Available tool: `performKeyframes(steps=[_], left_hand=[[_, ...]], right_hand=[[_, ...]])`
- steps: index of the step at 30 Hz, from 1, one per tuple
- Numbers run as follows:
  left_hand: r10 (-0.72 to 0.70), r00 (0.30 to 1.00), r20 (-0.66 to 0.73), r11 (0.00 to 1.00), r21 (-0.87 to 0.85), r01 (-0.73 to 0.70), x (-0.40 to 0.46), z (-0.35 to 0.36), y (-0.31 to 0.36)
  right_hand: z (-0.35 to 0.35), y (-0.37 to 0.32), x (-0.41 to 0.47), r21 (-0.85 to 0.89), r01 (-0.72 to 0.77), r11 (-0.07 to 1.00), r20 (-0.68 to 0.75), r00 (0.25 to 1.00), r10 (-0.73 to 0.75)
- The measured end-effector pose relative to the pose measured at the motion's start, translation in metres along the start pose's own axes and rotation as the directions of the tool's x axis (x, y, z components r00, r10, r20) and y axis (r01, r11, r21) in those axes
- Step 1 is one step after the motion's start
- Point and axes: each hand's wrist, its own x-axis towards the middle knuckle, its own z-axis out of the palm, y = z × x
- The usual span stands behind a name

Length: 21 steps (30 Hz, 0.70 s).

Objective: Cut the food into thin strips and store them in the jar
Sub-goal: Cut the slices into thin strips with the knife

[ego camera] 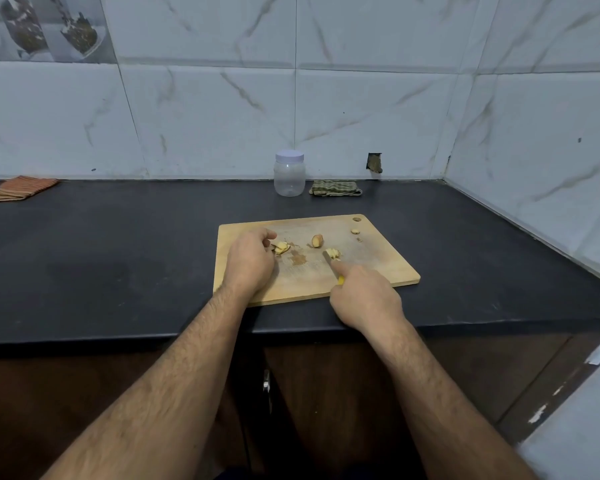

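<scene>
A wooden cutting board (378, 268) lies on the black counter. My left hand (250, 259) rests on the board's left part, its curled fingertips pinching a small pile of pale slices (280, 247). My right hand (364, 296) grips a knife with a yellow handle (341, 280); the blade (328, 257) points away from me and touches a clump of cut pieces (334, 253). A brown-skinned chunk (317, 241) sits mid-board, and small scraps (355, 232) lie near the far right corner. The clear plastic jar (289, 174) with a white lid stands empty and closed by the wall.
A green checked cloth (335, 188) lies right of the jar. An orange striped cloth (18, 188) is at the far left of the counter (118, 258). Tiled walls close the back and right side. A cabinet handle (266, 381) shows below the counter edge.
</scene>
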Motion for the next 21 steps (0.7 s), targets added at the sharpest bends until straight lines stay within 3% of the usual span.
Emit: performKeyframes(steps=[5,12,17,21], left_hand=[[0.021,1.0,0.006,1.0,0.02,-0.022,0.0,0.001,0.0],[0.027,1.0,0.013,0.996,0.079,-0.028,0.001,0.002,0.0],[0.105,0.99,0.098,0.977,0.177,-0.121,0.003,0.005,0.001],[0.068,0.991,0.115,0.984,0.156,-0.085,0.006,0.008,-0.003]], right_hand=[[-0.003,0.006,-0.002,0.022,-0.021,1.0,-0.007,1.0,0.021],[0.001,-0.011,-0.002,0.054,0.079,0.995,0.017,0.997,-0.08],[0.007,-0.02,0.001,0.045,0.107,0.993,0.044,0.993,-0.109],[0.009,-0.02,0.002,0.046,0.099,0.994,0.056,0.993,-0.101]])
